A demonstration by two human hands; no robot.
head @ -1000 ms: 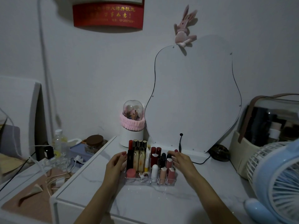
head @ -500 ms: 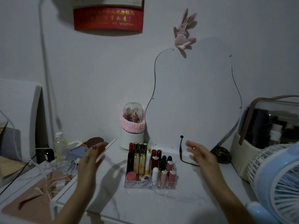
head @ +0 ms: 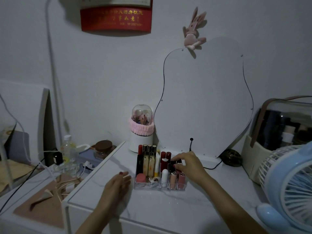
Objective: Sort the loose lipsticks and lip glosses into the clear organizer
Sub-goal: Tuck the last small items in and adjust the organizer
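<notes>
Clear organizer (head: 160,184) sat on the tabletop (head: 168,210) stuffed with lipsticks (head: 172,179), my left hand (head: 118,183) flat and empty beside it, right hand (head: 190,166) pinching a dark tube (head: 175,162) in the back row.

L hand (head: 117,184) is lying flat, palm down, fingers (head: 125,176) together and extended fwd. R hand (head: 190,164) is reaching in w/ wrist raised, fingers (head: 178,159) curling down, pinching; what they grip is unclear.

Two bare forearms in view, no sleeves, no watch or bracelets. Left hand (head: 116,184): dark red polish on visible fingernail. Right hand (head: 190,164): same dark red polish on nails. No rings visible.
</notes>
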